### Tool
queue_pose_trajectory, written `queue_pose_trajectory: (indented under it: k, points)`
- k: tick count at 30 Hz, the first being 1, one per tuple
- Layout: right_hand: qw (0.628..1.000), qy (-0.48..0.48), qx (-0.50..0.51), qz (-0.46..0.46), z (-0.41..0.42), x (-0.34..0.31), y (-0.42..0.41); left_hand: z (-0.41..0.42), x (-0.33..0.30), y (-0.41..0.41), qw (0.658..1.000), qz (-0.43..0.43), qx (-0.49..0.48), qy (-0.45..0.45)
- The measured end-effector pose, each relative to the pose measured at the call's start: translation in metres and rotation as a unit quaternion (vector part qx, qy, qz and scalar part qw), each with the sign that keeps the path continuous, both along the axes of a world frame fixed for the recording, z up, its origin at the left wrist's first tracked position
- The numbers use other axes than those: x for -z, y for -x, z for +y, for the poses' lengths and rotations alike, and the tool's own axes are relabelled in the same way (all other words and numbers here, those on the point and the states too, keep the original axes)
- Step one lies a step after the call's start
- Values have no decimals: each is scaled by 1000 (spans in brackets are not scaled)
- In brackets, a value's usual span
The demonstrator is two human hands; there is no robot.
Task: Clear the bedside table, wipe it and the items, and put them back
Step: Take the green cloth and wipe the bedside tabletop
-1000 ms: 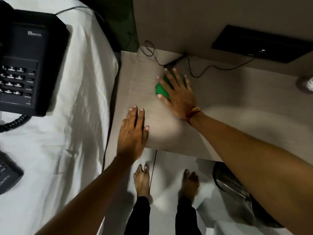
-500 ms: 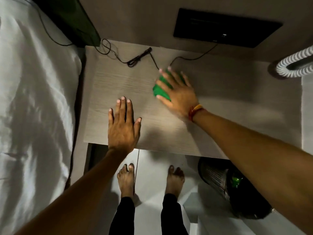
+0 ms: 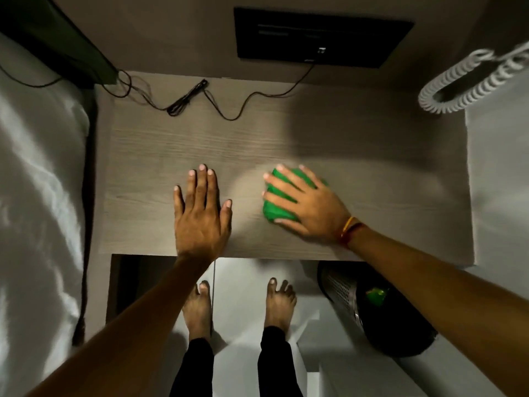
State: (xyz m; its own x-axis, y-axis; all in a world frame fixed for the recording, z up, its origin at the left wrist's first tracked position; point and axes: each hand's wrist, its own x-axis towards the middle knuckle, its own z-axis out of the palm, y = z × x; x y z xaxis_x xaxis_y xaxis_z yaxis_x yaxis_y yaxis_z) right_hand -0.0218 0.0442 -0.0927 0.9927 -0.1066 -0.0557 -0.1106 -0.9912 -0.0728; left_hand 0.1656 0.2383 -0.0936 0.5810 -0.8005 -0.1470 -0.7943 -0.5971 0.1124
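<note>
Spread right hand (image 3: 312,207) has pulled the green cloth (image 3: 279,206) nearer across the table (image 3: 372,173); left hand (image 3: 201,219) stays flat.

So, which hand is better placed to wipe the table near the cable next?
Probably right. The right hand presses the green cloth on the table; the left hand lies flat, without cloth.

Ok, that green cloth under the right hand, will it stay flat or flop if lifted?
Probably flop: the green cloth is bunched and creased under the right hand, so it looks soft. Likely light, being a small wad. It should slide easily on the smooth table.
</note>
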Motion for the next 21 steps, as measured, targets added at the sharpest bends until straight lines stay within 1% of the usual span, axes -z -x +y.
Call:
queue_pose_trajectory:
  k: [4, 6, 8, 10, 12, 13, 16, 19, 20, 21]
  points:
    - [986, 5, 163, 26, -85, -14, -25, -10, -2, 16, 1000, -10, 20, 0]
    - [975, -6, 219, 28, -110, -19, -31, -15, -3, 28, 999, -10, 37, 8]
    - [969, -3, 247, 20, -108, -19, -32, -20, -3, 36, 998, -5, 54, 14]
    - [964, 3, 266, 8, -84, -16, -23, -24, -2, 44, 997, -4, 74, 18]
    - [968, -5, 250, -11, -47, -9, -3, -26, 0, 48, 997, -7, 81, 15]
    - [974, -8, 226, -15, -29, -6, 12, -28, 1, 49, 997, -6, 81, 14]
    - [993, -3, 121, -10, 1, 1, 56, -27, 1, 50, 996, -15, 81, 18]
    - [1000, 10, 26, 10, -20, -2, 78, -27, 2, 50, 996, -23, 82, 20]
    - [999, 19, 18, 21, -35, -3, 79, -27, 2, 51, 996, -19, 80, 22]
    - [999, 28, 30, 27, -51, -5, 77, -27, 1, 52, 997, -16, 79, 22]
